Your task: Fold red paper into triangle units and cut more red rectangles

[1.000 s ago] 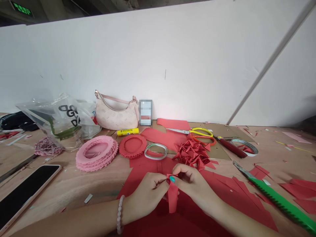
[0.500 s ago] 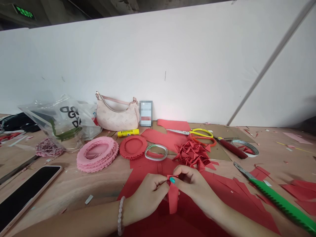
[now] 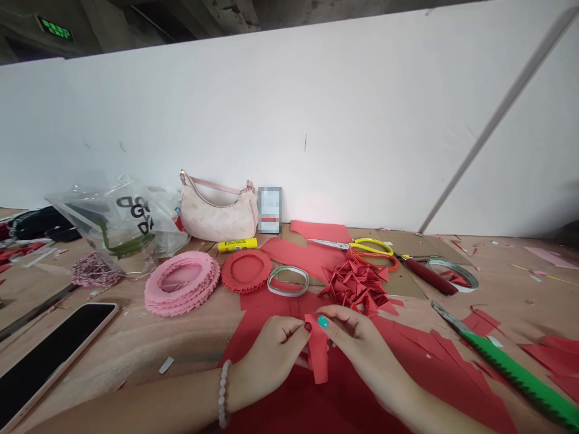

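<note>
Between my hands is a red paper strip [image 3: 319,358], its free end hanging down toward me and its upper part pinched. My left hand [image 3: 275,349] is closed on the strip's left edge, thumb and forefinger pressed together. On the other side, my right hand [image 3: 350,337] pinches the top of the strip, its thumb lying flat over the paper. The fingers behind the paper are mostly hidden. Just beyond my right hand lies a pile of folded red paper pieces [image 3: 355,286]. Red paper sheets [image 3: 425,355] spread under and beside my hands.
Pink scalloped paper rings [image 3: 156,289], a red ring [image 3: 246,271], a tape roll [image 3: 288,281] and a yellow glue stick [image 3: 237,245] lie ahead. Yellow-handled scissors [image 3: 371,246] and green-handled scissors [image 3: 515,367] lie right. A phone [image 3: 54,361] is left; a handbag [image 3: 219,211] stands behind.
The strip's upper part, previously bent over under my thumbs, now shows flatter and longer. My right thumb has moved slightly up and right. The camera view has shifted a little.
</note>
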